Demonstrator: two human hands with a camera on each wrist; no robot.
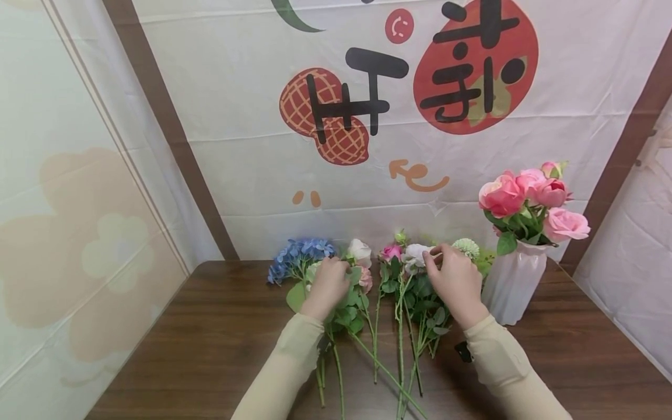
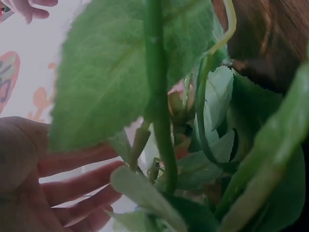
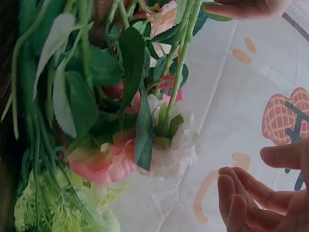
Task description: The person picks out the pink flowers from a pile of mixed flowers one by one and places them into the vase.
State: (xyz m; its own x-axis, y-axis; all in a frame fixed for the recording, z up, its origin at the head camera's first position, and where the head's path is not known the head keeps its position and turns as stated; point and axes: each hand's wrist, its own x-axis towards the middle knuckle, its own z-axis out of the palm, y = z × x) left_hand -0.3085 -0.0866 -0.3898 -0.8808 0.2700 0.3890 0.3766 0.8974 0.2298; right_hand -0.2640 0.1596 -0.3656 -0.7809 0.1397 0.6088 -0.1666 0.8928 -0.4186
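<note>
My left hand (image 1: 329,284) is over the left group of flowers, beside a blue hydrangea (image 1: 301,256), a white rose (image 1: 359,252) and a pink flower (image 1: 364,280). In the left wrist view its fingers are loosely extended next to a large green leaf (image 2: 106,72); whether they touch the foliage is hard to tell. My right hand (image 1: 458,283) hovers by a white flower (image 1: 415,258) and a magenta rose (image 1: 391,252). The right wrist view shows its fingers loosely bent, thumb apart, with nothing between them. Near them hang a white bloom (image 3: 171,150) and a pink one (image 3: 104,162).
A white vase (image 1: 517,283) with pink roses (image 1: 504,195) stands at the right of the brown wooden table (image 1: 210,338). Long green stems (image 1: 401,350) stretch toward the front edge. A pale green pompom flower (image 1: 466,249) lies behind the right hand. A printed cloth (image 1: 236,175) hangs behind.
</note>
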